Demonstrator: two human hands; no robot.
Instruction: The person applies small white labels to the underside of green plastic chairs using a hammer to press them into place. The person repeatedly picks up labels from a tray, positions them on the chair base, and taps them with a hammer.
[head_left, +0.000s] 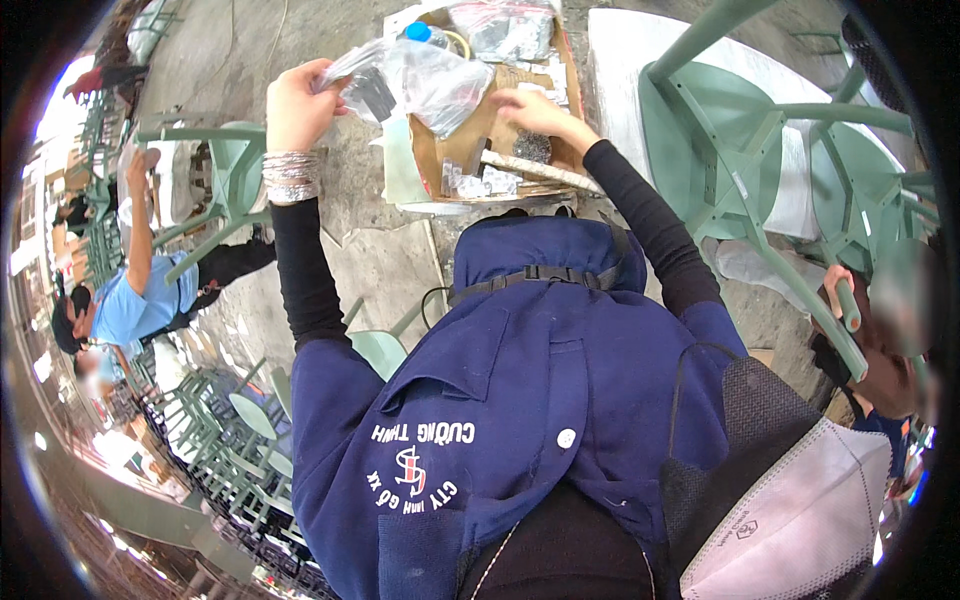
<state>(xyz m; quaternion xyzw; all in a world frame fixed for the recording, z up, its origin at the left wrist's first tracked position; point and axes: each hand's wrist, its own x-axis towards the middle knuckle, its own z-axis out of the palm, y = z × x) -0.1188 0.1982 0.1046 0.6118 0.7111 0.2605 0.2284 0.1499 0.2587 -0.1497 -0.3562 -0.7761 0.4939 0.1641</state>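
Observation:
My left hand (301, 106) is closed on the gathered corner of a clear plastic bag (440, 84), holding it up over the left side of a shallow cardboard box (470, 140). Something grey shows through the bag near my fingers; I cannot make out its kind. Over the middle of the box is my right hand (545, 114), fingers stretched toward the bag and apparently holding nothing. Just below it lies a heap of small dark metal pieces (533, 148), with a pale stick (540, 170) and small white packets (488, 183) along the near side.
A blue-capped bottle (418, 32) and another filled clear bag (505, 30) occupy the box's far end. Upturned green chairs (715, 150) stand on a white-covered surface at right. Co-workers are at left (150, 290) and right (900, 330). Many green chair frames (225, 440) are stacked lower left.

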